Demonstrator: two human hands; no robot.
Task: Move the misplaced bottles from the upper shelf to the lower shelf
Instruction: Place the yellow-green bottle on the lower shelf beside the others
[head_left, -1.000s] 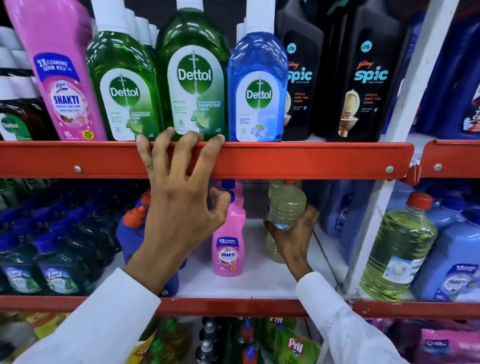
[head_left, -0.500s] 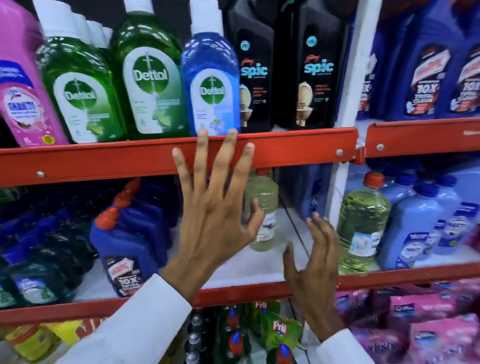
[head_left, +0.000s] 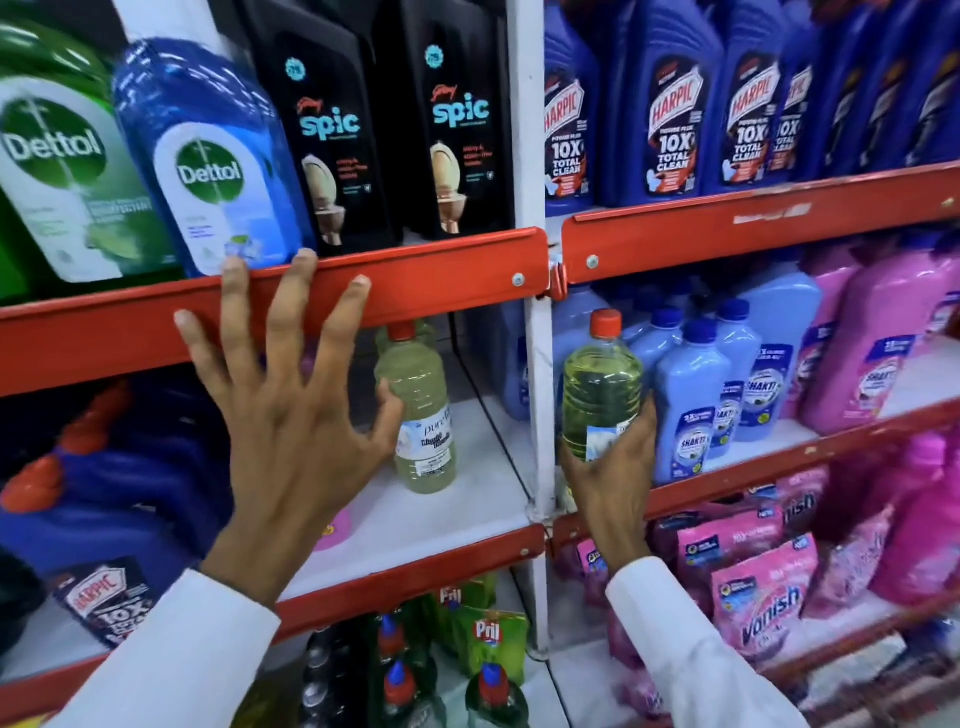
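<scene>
My right hand (head_left: 610, 478) grips a clear bottle of yellow-green liquid with a red cap (head_left: 600, 384), standing at the left end of the right bay's middle shelf beside light-blue Shakti bottles (head_left: 691, 395). A second, paler yellow bottle with a red cap (head_left: 421, 410) stands upright on the white middle shelf (head_left: 467, 509) of the left bay. My left hand (head_left: 291, 415) is spread open in front of the red shelf rail (head_left: 426, 283), fingertips over the rail, thumb close to the pale bottle, holding nothing.
The upper shelf holds green and blue Dettol bottles (head_left: 218, 161), black Spic bottles (head_left: 457, 124) and blue Harpic bottles (head_left: 670, 104). A white upright post (head_left: 535, 364) divides the bays. Pink Shakti bottles (head_left: 878, 343) stand right; Vanish pouches (head_left: 763, 603) and Pril bottles (head_left: 488, 639) sit below.
The view has swung right. My right hand let go of the pale bottle in the left bay, crossed the post and closed on the yellow bottle in the right bay. My left hand opened wider.
</scene>
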